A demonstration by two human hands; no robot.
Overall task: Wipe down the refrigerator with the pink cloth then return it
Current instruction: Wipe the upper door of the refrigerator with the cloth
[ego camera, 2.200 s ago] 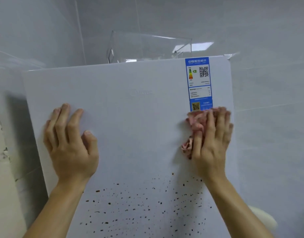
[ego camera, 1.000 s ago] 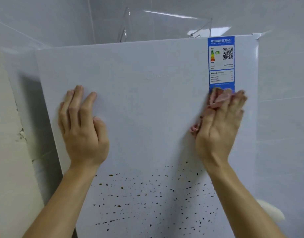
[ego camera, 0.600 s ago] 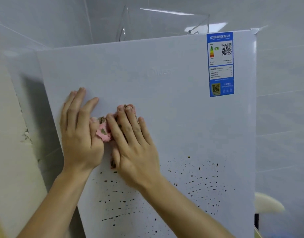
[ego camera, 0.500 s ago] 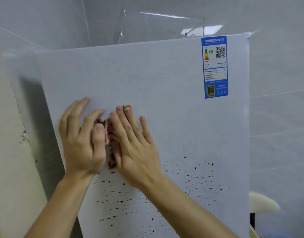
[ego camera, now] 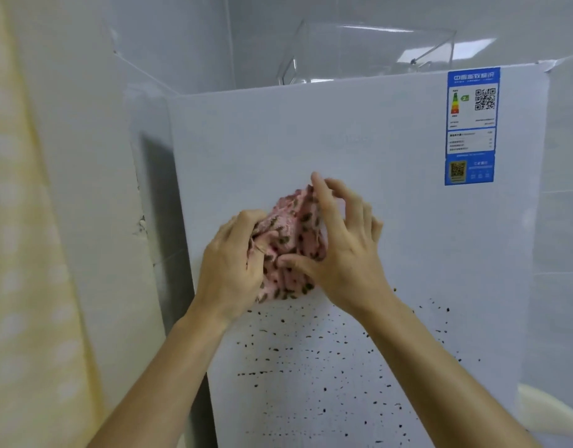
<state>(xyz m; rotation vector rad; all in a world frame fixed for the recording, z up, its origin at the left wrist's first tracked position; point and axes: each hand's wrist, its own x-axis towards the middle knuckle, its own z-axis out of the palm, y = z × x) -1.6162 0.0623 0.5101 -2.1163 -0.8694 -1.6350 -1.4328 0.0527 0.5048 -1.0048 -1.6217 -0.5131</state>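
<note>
A white refrigerator door (ego camera: 391,227) fills the view, its lower half speckled with small dark spots (ego camera: 314,357). The pink cloth (ego camera: 290,244), dotted with brown stains, is bunched up in front of the door's middle. My left hand (ego camera: 233,263) grips its left side with curled fingers. My right hand (ego camera: 343,247) holds its right side, thumb underneath and fingers curved over the top. Both hands are lifted a little off the door.
A blue energy label (ego camera: 471,126) sticks to the door's top right corner. A clear plastic box (ego camera: 369,53) stands on top of the refrigerator. A pale yellow curtain (ego camera: 20,253) hangs at the left. Grey tiled walls surround the fridge; a white rounded object (ego camera: 550,412) sits low right.
My right hand swept the cloth from under the label leftward to my left hand. Both hands then left the door surface and now bunch the cloth between them.
</note>
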